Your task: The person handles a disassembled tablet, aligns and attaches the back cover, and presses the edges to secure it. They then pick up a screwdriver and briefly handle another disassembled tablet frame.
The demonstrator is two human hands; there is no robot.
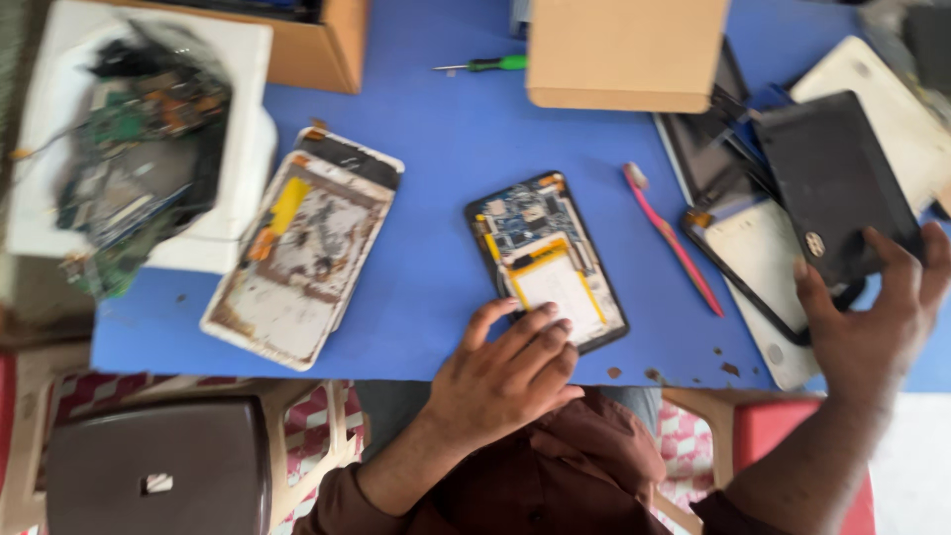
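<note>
Blue table top [436, 198] is carrying everything, and near its front edge the left hand [505, 372] is lying open, with the fingers spread flat and pressing on the lower end of an opened tablet [545, 260]. This tablet is lying with its inside facing up, showing a blue circuit board at the top and a pale battery with yellow tape below. The right hand [877, 312] is gripping the lower edge of a black back cover [832, 183], with the thumb on top, and is holding it tilted over a pile of other tablets [743, 233] at the right side of the table. Between the two hands a pink toothbrush [672, 238] is lying slanted on the table. Left of the opened tablet a white, dirty tablet shell [297, 260] is resting. Further away a green screwdriver [485, 64] is lying beside a cardboard box [626, 52], and a white tray of electronic scrap [139, 139] is standing at the far left.
</note>
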